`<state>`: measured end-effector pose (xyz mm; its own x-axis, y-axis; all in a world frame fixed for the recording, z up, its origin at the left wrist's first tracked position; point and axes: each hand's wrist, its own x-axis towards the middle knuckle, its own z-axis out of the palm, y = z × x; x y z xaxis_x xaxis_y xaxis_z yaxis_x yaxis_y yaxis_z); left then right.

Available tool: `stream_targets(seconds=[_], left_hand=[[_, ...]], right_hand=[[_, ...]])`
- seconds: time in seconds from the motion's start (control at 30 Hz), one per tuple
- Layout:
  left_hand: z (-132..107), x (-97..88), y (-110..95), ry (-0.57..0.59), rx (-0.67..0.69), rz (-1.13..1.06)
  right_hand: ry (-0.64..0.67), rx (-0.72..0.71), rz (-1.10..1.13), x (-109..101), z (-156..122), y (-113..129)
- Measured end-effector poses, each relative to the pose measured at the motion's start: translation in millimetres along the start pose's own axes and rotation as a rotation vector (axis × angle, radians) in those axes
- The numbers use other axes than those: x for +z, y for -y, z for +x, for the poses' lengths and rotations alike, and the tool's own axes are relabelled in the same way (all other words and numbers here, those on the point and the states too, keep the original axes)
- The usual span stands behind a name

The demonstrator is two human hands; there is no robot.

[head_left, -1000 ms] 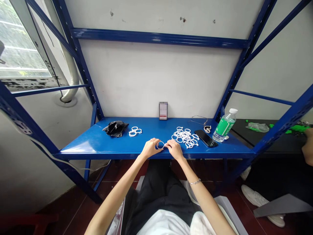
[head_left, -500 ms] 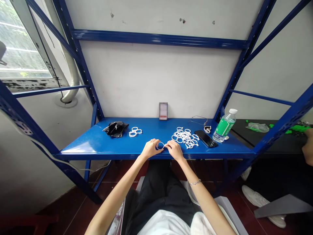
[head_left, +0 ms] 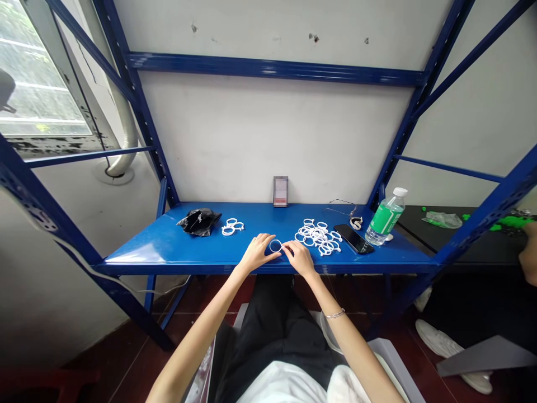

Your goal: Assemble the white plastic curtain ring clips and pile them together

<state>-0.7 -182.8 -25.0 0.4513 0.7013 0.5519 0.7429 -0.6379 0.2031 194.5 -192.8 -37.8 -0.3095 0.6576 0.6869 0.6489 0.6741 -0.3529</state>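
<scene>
A slim white plastic ring [head_left: 276, 240] is held between my two hands, just above the front part of the blue table. My left hand [head_left: 251, 254] curves round its left side, the fingers at the upper edge and the thumb at the lower. On the right edge of the ring, my right hand [head_left: 299, 258] pinches with thumb and fingertips. Right of that hand lies a loose pile of similar white rings [head_left: 319, 235] with small knobs. A smaller group of white rings [head_left: 232, 226] rests farther left.
A crumpled black plastic bag [head_left: 198, 222] sits at the left of the blue table [head_left: 155, 240]. At the right are a black phone [head_left: 353, 239], a water bottle [head_left: 384, 217] and glasses [head_left: 342, 210]. A small upright screen [head_left: 281, 192] leans at the back. Another person's hand [head_left: 529, 252] shows far right.
The ring between my hands has shifted slightly up and right. My left hand has moved a little the same way, while the right hand stays nearly in place.
</scene>
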Motion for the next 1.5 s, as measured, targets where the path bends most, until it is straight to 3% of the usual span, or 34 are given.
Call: stream_targets(seconds=[0.1,0.2,0.3,0.4,0.47,0.57,0.73,0.9,1.03,1.2,1.5], left_hand=[[3.6,-2.2,16.9,-0.102,-0.109,0.062],[8.9,-5.6,51.4,-0.180,-0.307,0.172],[12.2,-11.8,92.9,-0.110,-0.496,0.235],[11.1,-17.9,122.9,-0.038,-0.534,0.209],[8.7,-19.2,131.2,0.010,-0.527,0.183],[4.1,-16.1,128.2,0.046,-0.509,0.166],[-6.9,-8.3,102.7,0.053,-0.377,0.140],[-14.1,-5.7,71.7,0.053,-0.183,0.037],[-14.2,-4.3,54.8,0.031,-0.115,-0.015],[-13.6,-6.3,50.0,-0.027,-0.128,-0.011],[-11.4,-13.3,49.2,-0.235,-0.182,-0.099]], right_hand=[[-0.052,0.029,0.011,-1.7,-0.1,2.5],[-0.090,0.038,0.031,-4.1,-1.4,4.5],[-0.108,0.048,0.042,-6.5,-3.1,4.8],[-0.138,0.069,0.043,-9.4,-3.4,3.0],[-0.170,0.083,0.021,-12.9,-2.1,-0.1],[-0.258,0.124,-0.057,-21.6,2.2,-9.3],[-0.398,0.218,-0.281,-41.4,10.1,-36.4],[-0.396,0.307,-0.438,-52.4,9.4,-63.1],[-0.364,0.376,-0.475,-53.3,4.3,-73.3],[-0.328,0.417,-0.473,-52.0,1.9,-72.4],[-0.383,0.238,-0.326,-47.2,9.3,-38.0]])
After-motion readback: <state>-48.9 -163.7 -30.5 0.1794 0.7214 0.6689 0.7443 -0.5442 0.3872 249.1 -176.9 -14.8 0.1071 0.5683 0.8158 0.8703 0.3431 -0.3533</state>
